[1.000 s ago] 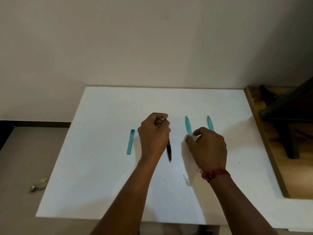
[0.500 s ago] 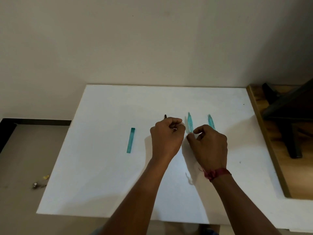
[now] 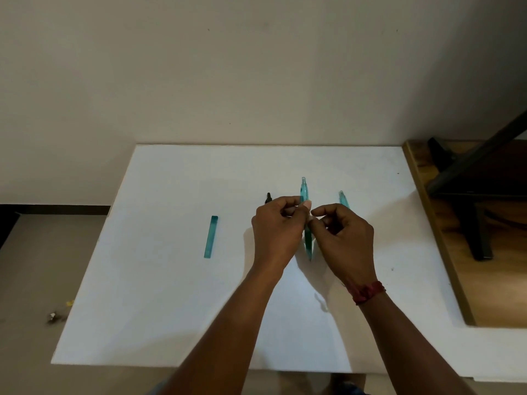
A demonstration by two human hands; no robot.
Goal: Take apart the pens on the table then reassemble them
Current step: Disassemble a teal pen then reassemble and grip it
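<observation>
Count: three teal pen parts and one black part are showing on or above the white table (image 3: pixel 171 280).
Held teal pen (image 3: pixel 304 191): hanging over the table's middle, tip pointing away towards the wall, long axis running near to far.
Grip: left hand (image 3: pixel 275 232) and right hand (image 3: pixel 345 240) are both pinching it.
Around: a teal pen piece (image 3: pixel 211 236) is lying well left of it; a black pen tip (image 3: pixel 268 197) is peeking out just left of it, behind the left hand; a second teal pen (image 3: pixel 343 199) is lying near it on the right, half hidden by the right hand.

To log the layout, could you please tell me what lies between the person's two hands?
A teal pen lies between them, pinched by the left hand and the right hand, as the head view shows.
</observation>
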